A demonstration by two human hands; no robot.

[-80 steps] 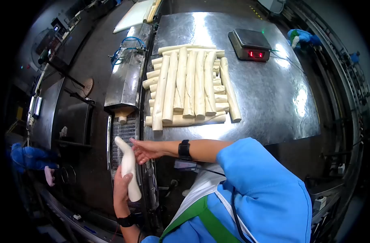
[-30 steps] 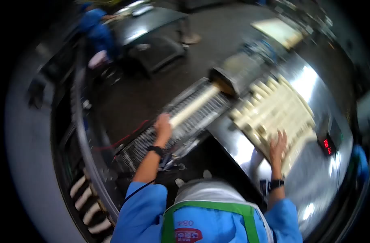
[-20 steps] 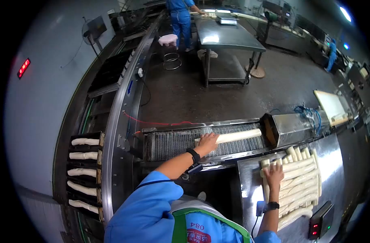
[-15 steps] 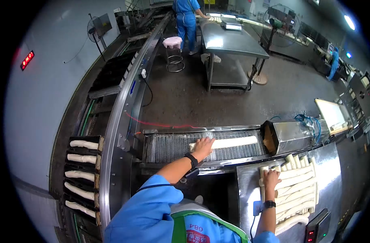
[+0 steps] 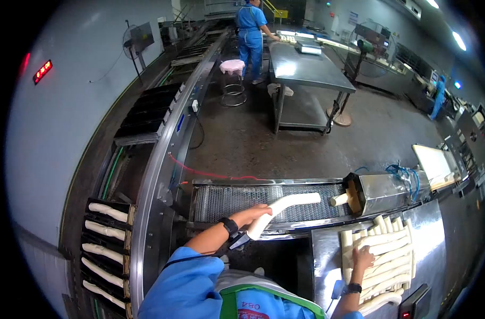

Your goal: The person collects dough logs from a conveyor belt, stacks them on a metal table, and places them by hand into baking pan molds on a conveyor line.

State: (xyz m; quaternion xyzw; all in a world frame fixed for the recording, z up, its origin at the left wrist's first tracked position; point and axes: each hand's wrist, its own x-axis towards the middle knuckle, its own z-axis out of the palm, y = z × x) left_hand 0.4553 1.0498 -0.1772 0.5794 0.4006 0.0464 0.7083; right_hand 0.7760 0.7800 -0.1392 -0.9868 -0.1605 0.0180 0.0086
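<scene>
Biggest first: long conveyor line (image 5: 158,170) runs near to far along the left side, black trays (image 5: 146,112) on it, the nearest ones with a strip of pale dough in each. Far table (image 5: 311,66), steel, across the floor, small scale (image 5: 309,48) on top; co-worker (image 5: 251,26) in blue stands at its left with one arm out over it. Near table (image 5: 327,266), also steel, at near right. Mesh belt (image 5: 226,202) lies crosswise in the middle, metal box (image 5: 391,191) over its right end. Dough pile (image 5: 386,258) on the near table, rolls laid side by side over others set crosswise. Stool (image 5: 233,68) with pink cover, left of the far table. Dough roll (image 5: 285,203) is bent and slanted: right end over the mesh, left end out past the belt's near edge; can't tell if it touches the belt. Left hand (image 5: 253,213) closed round it left of its middle, firm hold. Right hand (image 5: 363,259) is on the left part of the pile, fingers bent; can't tell if it has hold of a roll. Smallest: short dough stub (image 5: 339,199) at the box mouth, dark wristbands (image 5: 229,226) on both arms.
</scene>
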